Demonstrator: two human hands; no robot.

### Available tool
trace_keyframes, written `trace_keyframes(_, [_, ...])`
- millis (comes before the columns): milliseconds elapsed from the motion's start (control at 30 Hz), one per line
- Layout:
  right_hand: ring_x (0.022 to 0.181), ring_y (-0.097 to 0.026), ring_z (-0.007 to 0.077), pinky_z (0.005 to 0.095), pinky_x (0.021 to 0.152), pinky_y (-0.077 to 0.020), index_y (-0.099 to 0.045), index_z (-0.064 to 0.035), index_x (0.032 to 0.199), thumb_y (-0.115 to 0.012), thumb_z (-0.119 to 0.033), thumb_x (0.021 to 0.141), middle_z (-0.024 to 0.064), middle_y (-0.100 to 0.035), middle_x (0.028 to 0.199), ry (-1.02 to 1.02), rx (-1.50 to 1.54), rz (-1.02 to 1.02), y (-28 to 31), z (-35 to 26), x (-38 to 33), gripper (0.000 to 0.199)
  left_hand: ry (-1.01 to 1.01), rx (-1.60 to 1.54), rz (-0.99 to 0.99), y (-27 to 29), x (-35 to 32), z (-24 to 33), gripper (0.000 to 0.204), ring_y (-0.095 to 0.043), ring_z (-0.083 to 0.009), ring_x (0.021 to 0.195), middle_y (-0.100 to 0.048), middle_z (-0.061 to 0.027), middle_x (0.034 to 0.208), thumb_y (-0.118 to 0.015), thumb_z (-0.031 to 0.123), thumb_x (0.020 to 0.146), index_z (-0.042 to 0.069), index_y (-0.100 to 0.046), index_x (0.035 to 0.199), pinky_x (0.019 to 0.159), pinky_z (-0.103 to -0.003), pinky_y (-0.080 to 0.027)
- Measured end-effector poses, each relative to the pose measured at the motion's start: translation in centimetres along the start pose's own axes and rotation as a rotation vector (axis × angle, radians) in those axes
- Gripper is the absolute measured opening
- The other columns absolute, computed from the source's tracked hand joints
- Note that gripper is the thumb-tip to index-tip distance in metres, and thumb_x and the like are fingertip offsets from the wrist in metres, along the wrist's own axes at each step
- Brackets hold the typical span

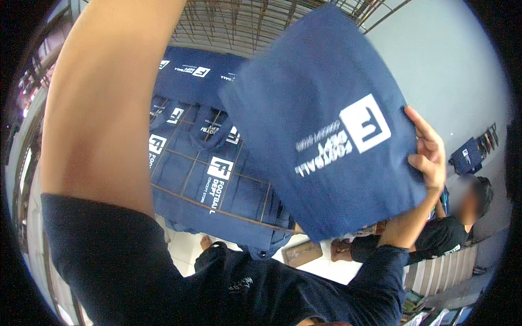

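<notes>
A navy blue cloth bag [321, 70] with a white print is raised in front of me, tilted. My right hand [428, 155] grips its right edge, with the fingertips partly hidden behind the cloth. My left arm [103, 103] reaches up past the top edge of the head view, so the left hand is out of sight. Beneath the raised bag, several similar navy bags [182, 204] lie spread flat on a wire rack [222, 208]. A loop of cloth like a handle [209, 145] shows among them.
Bare metal grid bars [228, 27] stretch along the far side, next to a pale wall [440, 60]. A person in black [443, 236] sits low at the right. On the tiled floor lies a flat brown box [302, 254]. Another navy piece [466, 157] hangs at the wall.
</notes>
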State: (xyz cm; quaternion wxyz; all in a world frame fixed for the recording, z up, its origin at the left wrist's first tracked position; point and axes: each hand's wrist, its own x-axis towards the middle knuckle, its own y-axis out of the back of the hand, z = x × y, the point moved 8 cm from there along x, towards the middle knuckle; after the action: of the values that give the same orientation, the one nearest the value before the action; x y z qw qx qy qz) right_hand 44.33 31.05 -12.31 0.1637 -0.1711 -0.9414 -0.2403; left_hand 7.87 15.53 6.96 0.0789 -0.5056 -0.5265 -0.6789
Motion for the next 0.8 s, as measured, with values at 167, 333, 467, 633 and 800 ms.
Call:
trace_keyframes(167, [0.131,-0.039,0.018,0.0276,0.099,-0.0395,-0.038,0.0052,0.137,-0.054,-0.003,0.057,0.0152,-0.04,0.143,0.085,0.186,0.399,0.1,12.2,1.1,0.082,-0.046,-0.026,0.026,-0.2,0.5,1.3,0.117,-0.017,-0.0349,0.136,-0.019,-0.0136,0.147,-0.073,0.056,0.064,0.012,-0.004,0.147,0.107,-0.06,-0.022])
trace_keyframes(333, [0.122,-0.048,0.0156,0.0192,0.082,-0.0451,-0.039,0.0012,0.138,-0.046,0.006,0.062,0.0129,-0.042,0.142,-0.141,0.556,0.484,-4.6,24.1,3.2,0.077,-0.02,0.008,-0.011,0.0,0.0,0.3,0.118,-0.014,-0.035,0.138,-0.017,-0.014,0.148,-0.072,0.058,0.064,0.011,-0.003,0.147,0.108,-0.059,-0.02])
trace_keyframes(467, [0.106,-0.054,0.0129,0.0238,0.082,-0.0435,-0.039,0.0018,0.138,-0.045,0.008,0.07,0.0118,-0.045,0.139,-0.337,0.432,0.482,-3.7,33.3,4.3,0.069,-0.003,0.004,-0.031,-0.2,-0.3,0.0,0.122,-0.01,-0.035,0.139,-0.014,-0.0135,0.15,-0.073,0.059,0.062,0.01,-0.001,0.147,0.109,-0.059,-0.018])
trace_keyframes(633, [0.111,-0.051,0.018,0.0265,0.091,-0.0395,-0.038,0.0026,0.138,-0.048,0.007,0.069,0.0147,-0.045,0.138,-0.462,0.292,0.525,-2.0,38.6,6.1,0.07,-0.024,-0.048,0.009,0.1,-0.7,0.3,0.123,-0.013,-0.0351,0.137,-0.017,-0.0133,0.148,-0.074,0.059,0.06,0.011,-0.001,0.147,0.108,-0.06,-0.019])
trace_keyframes(800, [0.118,-0.048,0.0229,0.0298,0.097,-0.0363,-0.038,0.0029,0.138,-0.051,0.005,0.068,0.0163,-0.047,0.135,-0.493,0.181,0.499,-2.3,37.7,7.8,0.071,-0.011,-0.025,-0.002,0.1,-0.5,0.4,0.122,-0.016,-0.0351,0.135,-0.02,-0.0128,0.145,-0.075,0.057,0.059,0.011,-0.003,0.146,0.107,-0.061,-0.02])
